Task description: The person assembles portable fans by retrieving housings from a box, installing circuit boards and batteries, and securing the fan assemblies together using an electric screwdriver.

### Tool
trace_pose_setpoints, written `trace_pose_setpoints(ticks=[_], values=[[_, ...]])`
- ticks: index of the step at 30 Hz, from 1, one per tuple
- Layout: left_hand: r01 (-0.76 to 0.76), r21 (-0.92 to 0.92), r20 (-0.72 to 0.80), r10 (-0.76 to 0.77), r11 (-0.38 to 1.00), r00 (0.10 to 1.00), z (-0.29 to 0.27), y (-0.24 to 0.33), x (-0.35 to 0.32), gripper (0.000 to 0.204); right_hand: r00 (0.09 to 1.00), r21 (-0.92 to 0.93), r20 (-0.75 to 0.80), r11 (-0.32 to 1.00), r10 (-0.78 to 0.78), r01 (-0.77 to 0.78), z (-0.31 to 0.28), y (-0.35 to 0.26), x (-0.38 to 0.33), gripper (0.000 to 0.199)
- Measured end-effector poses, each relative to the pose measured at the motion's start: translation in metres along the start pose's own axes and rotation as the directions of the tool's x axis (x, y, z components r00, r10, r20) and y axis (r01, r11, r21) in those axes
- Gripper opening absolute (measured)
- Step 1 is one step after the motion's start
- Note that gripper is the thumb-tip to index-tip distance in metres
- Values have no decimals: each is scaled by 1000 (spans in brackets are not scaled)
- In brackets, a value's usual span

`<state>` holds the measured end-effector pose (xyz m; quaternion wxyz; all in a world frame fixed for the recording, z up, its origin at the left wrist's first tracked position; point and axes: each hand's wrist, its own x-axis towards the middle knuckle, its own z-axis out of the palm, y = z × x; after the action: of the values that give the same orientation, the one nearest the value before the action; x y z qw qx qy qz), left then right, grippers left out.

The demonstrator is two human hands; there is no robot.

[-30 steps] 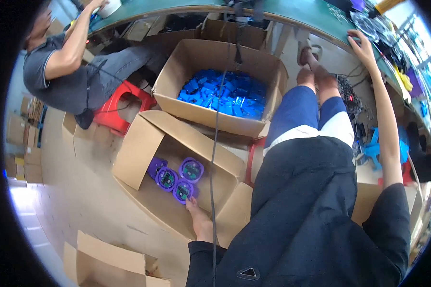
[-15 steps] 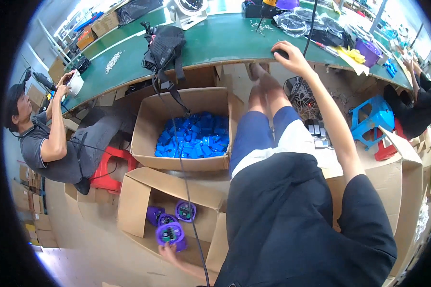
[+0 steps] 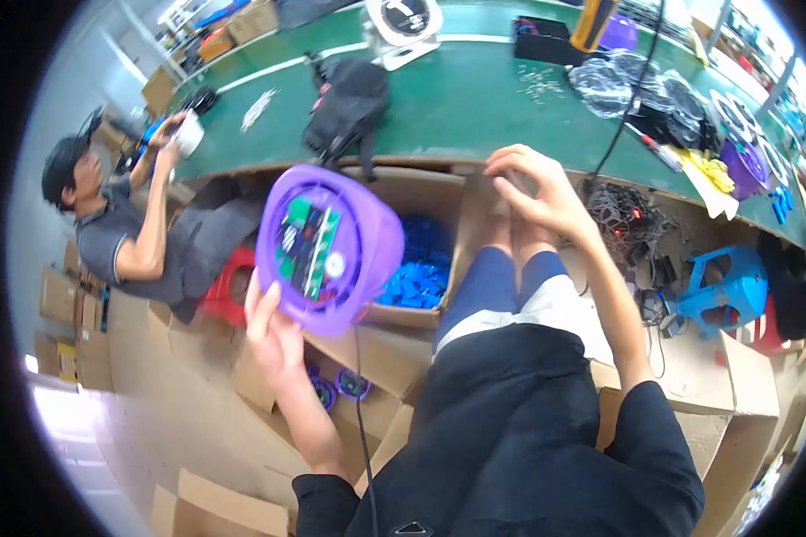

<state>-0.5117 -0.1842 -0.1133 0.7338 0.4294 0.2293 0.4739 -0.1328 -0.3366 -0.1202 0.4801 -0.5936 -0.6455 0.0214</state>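
Observation:
My left hand (image 3: 276, 336) grips the lower left side of a purple round plastic housing (image 3: 381, 237). The housing is raised and tilted, and a green circuit board (image 3: 309, 242) shows inside its open face. My right hand (image 3: 542, 192) is in the air by the bench's front edge, above my knees. Its thumb and fingers are apart and slightly curved, with nothing visible in them. Below the left hand, an open cardboard box (image 3: 381, 353) contains more purple housings (image 3: 351, 383) with boards, partly covered by my forearm.
Another box of blue pieces (image 3: 416, 285) stands under the green bench (image 3: 475, 98), partly hidden by the housing. A black bag (image 3: 349, 107) and a white fan-like unit (image 3: 405, 27) are on the bench. A co-worker (image 3: 121, 210) sits left. A blue stool (image 3: 724, 291) stands right; a black cable (image 3: 364, 438) hangs in front.
My left hand has lifted a purple housing out of the lower box, up toward the bench. My right hand has let go of a small dark object at the bench edge and drawn back.

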Motion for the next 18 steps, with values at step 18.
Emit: trace_pose_setpoints(ticks=[18], values=[[-187,748,312,-88,637,946,178,-97,196,25,753,-263,-542,776,373,-574,-204,51,-105,13]])
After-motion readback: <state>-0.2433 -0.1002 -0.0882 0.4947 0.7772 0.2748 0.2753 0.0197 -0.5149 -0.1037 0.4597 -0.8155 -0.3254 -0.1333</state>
